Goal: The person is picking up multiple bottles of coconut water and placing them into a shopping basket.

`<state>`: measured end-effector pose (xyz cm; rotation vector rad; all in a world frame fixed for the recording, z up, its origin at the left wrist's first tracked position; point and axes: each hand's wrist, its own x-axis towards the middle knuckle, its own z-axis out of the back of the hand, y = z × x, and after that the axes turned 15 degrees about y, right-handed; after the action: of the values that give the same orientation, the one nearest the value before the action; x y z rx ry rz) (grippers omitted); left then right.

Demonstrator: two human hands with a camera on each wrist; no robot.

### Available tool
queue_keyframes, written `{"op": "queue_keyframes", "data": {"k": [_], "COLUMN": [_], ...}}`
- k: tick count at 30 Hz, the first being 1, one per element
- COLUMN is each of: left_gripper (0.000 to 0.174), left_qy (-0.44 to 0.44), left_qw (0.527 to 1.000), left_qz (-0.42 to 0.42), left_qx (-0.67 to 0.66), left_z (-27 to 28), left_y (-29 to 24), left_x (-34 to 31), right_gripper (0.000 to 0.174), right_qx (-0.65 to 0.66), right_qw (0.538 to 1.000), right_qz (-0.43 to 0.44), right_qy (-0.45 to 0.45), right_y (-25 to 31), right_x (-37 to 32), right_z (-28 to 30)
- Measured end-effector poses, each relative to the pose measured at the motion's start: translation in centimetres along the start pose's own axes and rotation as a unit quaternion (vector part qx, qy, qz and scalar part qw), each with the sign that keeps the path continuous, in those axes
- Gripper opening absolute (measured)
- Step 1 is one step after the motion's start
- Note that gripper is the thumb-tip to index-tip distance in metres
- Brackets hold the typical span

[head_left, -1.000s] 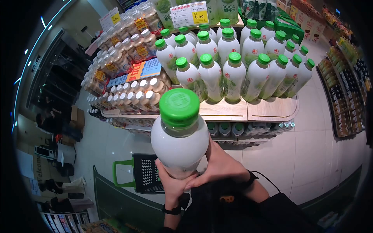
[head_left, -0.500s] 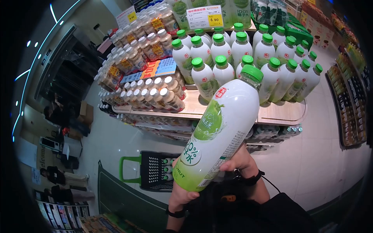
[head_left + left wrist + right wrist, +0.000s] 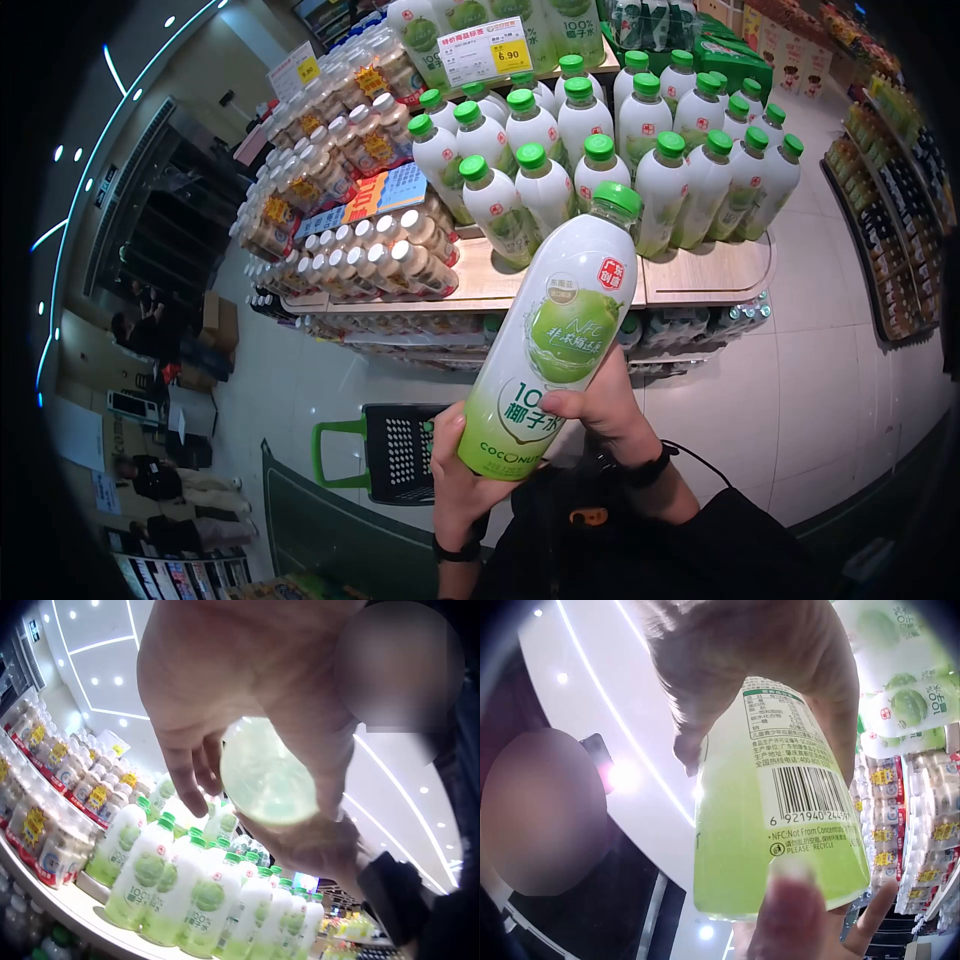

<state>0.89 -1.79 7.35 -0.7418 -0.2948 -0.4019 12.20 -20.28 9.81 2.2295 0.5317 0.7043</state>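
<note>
A large coconut water bottle (image 3: 560,330), with a white top, green base and green cap, is held tilted in front of the body. Its front label faces the head camera and its cap leans away, up and to the right. My left hand (image 3: 468,475) grips the bottle round its base; the left wrist view shows the pale green bottom (image 3: 268,772) between fingers and thumb. Higher up the side, my right hand (image 3: 605,410) grips it with the thumb across the label. The barcode side (image 3: 802,795) shows in the right wrist view.
Rows of matching bottles (image 3: 660,185) stand on a wooden display table (image 3: 700,285). Left of them are packs of small white-capped bottles (image 3: 370,265). A black basket (image 3: 400,450) with a green handle sits below. A price sign (image 3: 485,52) stands behind, and another shelf (image 3: 880,220) is at right.
The bottle has tipped from cap-toward-the-camera to leaning away, and turned so its front label shows. My right thumb has come onto the label; both hands keep hold.
</note>
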Motion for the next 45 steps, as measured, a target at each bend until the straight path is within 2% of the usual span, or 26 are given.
{"op": "queue_keyframes", "data": {"k": [1, 2, 5, 6, 7, 9, 11, 13, 15, 17, 18, 20, 21, 24, 26, 28, 31, 32, 33, 35, 37, 38, 39, 41, 43, 45], "left_gripper": [0.112, 0.101, 0.095, 0.097, 0.097, 0.100, 0.100, 0.094, 0.084, 0.073, 0.073, 0.054, 0.054, 0.029, 0.028, 0.027, 0.029, 0.029, 0.030, 0.030, 0.031, 0.031, 0.031, 0.031, 0.033, 0.034], "left_qy": [0.036, 0.059, 0.071, 0.028, 0.007, -0.070, -0.109, -0.061, -0.060, -0.064, -0.064, -0.043, -0.046, -0.038, -0.041, -0.028, 0.015, 0.047, 0.078, 0.090, 0.086, 0.103, 0.121, 0.116, 0.129, 0.117], "left_qw": [0.999, 0.996, 0.995, 0.995, 0.996, 0.996, 0.990, 0.979, 0.979, 0.984, 0.984, 0.980, 0.979, 0.972, 0.969, 0.969, 0.961, 0.949, 0.935, 0.923, 0.917, 0.909, 0.898, 0.880, 0.867, 0.845], "left_qz": [-0.002, 0.054, 0.070, 0.099, 0.088, -0.007, -0.057, -0.026, -0.021, -0.001, 0.002, 0.105, 0.114, 0.175, 0.191, 0.182, 0.205, 0.235, 0.264, 0.306, 0.334, 0.355, 0.383, 0.432, 0.453, 0.504], "left_qx": [-0.009, -0.028, -0.013, -0.015, 0.017, 0.046, 0.067, 0.193, 0.193, 0.169, 0.169, 0.161, 0.162, 0.154, 0.153, 0.162, 0.186, 0.203, 0.221, 0.214, 0.201, 0.194, 0.181, 0.161, 0.161, 0.137], "left_z": [0.8, 1.6, 4.0, 4.3, 4.9, 5.7, 6.8, 8.4, 8.7, 8.9, 9.1, 9.8, 9.8, 9.6, 8.7, 7.2, 4.0, 3.1, 2.6, 1.2, 0.4, 0.3, 0.0, -0.9, -2.1, -3.6], "left_y": [-0.5, -0.5, -1.2, -1.8, -2.0, -2.4, -3.4, -4.6, -4.2, -3.9, -3.8, -3.8, -3.5, -2.1, 0.0, 1.8, 4.7, 5.7, 6.7, 9.5, 13.1, 14.4, 15.7, 19.0, 22.7, 26.3], "left_x": [0.2, -0.1, 1.6, 2.1, 2.6, 3.8, 4.9, 5.3, 5.2, 4.4, 3.9, 2.8, 2.6, 2.2, 0.2, -2.0, -6.2, -7.9, -9.8, -15.0, -18.3, -20.2, -22.1, -24.8, -28.2, -31.9], "right_gripper": [0.094, 0.094, 0.102, 0.105, 0.109, 0.110, 0.111, 0.108, 0.106, 0.104, 0.103, 0.103, 0.103, 0.100, 0.099, 0.090, 0.080, 0.075, 0.071, 0.070, 0.069, 0.069, 0.068, 0.065, 0.062, 0.059], "right_qx": [-0.011, -0.010, -0.122, -0.275, -0.420, -0.438, -0.498, -0.485, -0.440, -0.443, -0.463, -0.479, -0.496, -0.509, -0.503, -0.519, -0.482, -0.485, -0.513, -0.535, -0.553, -0.544, -0.566, -0.507, -0.299, -0.180], "right_qw": [1.000, 1.000, 0.992, 0.958, 0.897, 0.888, 0.833, 0.836, 0.854, 0.848, 0.836, 0.821, 0.811, 0.795, 0.791, 0.754, 0.770, 0.788, 0.787, 0.753, 0.742, 0.763, 0.753, 0.771, 0.859, 0.871], "right_qz": [-0.009, -0.011, -0.007, 0.041, 0.089, 0.064, 0.074, 0.072, -0.025, -0.042, -0.038, -0.039, -0.059, -0.087, -0.096, -0.177, -0.247, -0.224, -0.213, -0.323, -0.345, -0.321, -0.310, -0.369, -0.408, -0.448], "right_qy": [0.006, 0.006, 0.045, 0.076, 0.105, 0.126, 0.228, 0.246, 0.278, 0.286, 0.293, 0.307, 0.304, 0.317, 0.336, 0.361, 0.336, 0.306, 0.268, 0.203, 0.157, 0.135, 0.132, 0.114, 0.086, 0.087], "right_y": [0.1, 0.3, 1.1, 1.5, 1.7, 1.2, 0.5, 0.2, -0.1, -0.6, -0.8, -1.3, -1.7, -3.4, -4.7, -6.0, -7.2, -7.2, -7.4, -6.3, -6.3, -7.5, -8.0, -9.2, -11.1, -13.1], "right_x": [-0.3, -0.5, -0.7, -0.6, -0.5, -0.6, -0.1, -0.2, -0.4, -0.1, 0.1, 0.5, 0.8, 1.7, 2.2, 2.7, 3.5, 3.5, 3.5, 4.3, 4.1, 3.2, 3.0, 3.2, 4.1, 6.1], "right_z": [0.3, 0.4, 0.5, 0.6, 0.6, 0.4, 0.0, -0.3, -0.8, -0.8, -0.9, -1.1, -1.2, -1.4, -1.4, -1.4, -0.6, 0.0, 0.7, 1.3, 2.8, 4.7, 5.8, 7.2, 7.4, 6.7]}}
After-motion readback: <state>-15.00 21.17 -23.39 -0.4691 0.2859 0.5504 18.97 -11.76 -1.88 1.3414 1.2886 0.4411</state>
